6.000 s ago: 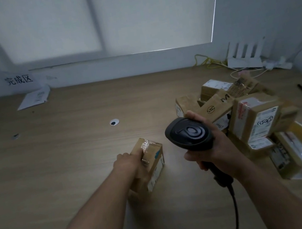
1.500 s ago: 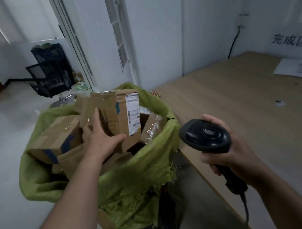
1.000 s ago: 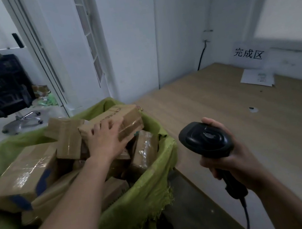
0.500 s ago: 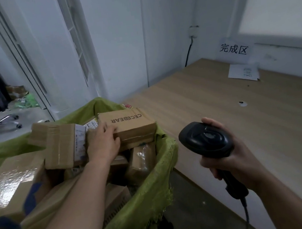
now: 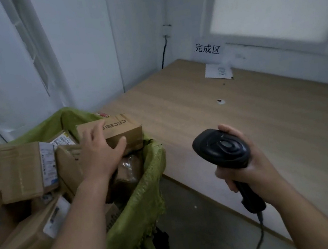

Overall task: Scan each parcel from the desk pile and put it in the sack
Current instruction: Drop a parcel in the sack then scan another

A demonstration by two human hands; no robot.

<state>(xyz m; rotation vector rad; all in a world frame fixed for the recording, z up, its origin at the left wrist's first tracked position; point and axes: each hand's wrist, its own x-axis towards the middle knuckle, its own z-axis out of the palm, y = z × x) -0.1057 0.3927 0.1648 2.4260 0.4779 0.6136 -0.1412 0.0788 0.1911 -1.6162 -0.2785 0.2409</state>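
Note:
A green woven sack [image 5: 147, 192] stands left of the desk, filled with several cardboard parcels. On top at its right rim lies a brown parcel [image 5: 128, 129] printed CECEBEAR. My left hand [image 5: 99, 152] lies over that parcel's near corner, fingers across the top and thumb against the front face, gripping it. Over the desk's near edge, my right hand [image 5: 250, 173] holds a black handheld scanner [image 5: 221, 150] by its handle, head tilted up. The desk pile is out of view.
The wooden desk [image 5: 252, 116] runs right of the sack, with a white paper sheet [image 5: 218, 71] and a wall sign [image 5: 207, 49] at its far corner. The scanner cable [image 5: 259, 241] hangs over dark floor between sack and desk. White walls stand behind.
Six seconds ago my left hand held a parcel on the desk under the scanner. It then carried a parcel into the sack, and has now slid right onto the CECEBEAR parcel. The scanner hand stayed put.

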